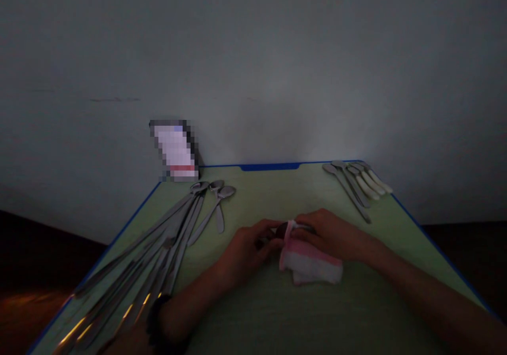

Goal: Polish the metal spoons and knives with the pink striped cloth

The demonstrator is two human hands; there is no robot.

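In the head view, a spoon point(281, 230) is held just below the centre of the frame, its dark bowl turned leftward and much of its length hidden by fingers and fabric. The bowl end is pinched by the left hand point(257, 241), though the exact contact is too dim to be made out. By the right hand point(327, 232), a pink-and-white cloth point(315, 264) is gripped against the spoon, its loose end draped toward the lower edge of the frame.

At the left, a cutlery pile point(184, 223) is fanned out over the table point(253, 313), partly covered by the left forearm; small spoons point(226, 192) are set at its upper end. At the upper right of the table, steel spoons point(330, 169) and white-handled spoons point(366, 187) are laid side by side.

The spoon could be dropped if the pinch were loosened while the cloth was tugged, smooth metal being easily slipped. The cutlery pile could be scattered by a sweep of the left forearm. The white-handled spoons, laid close to the table's blue edge, could be nudged off by a careless reach.
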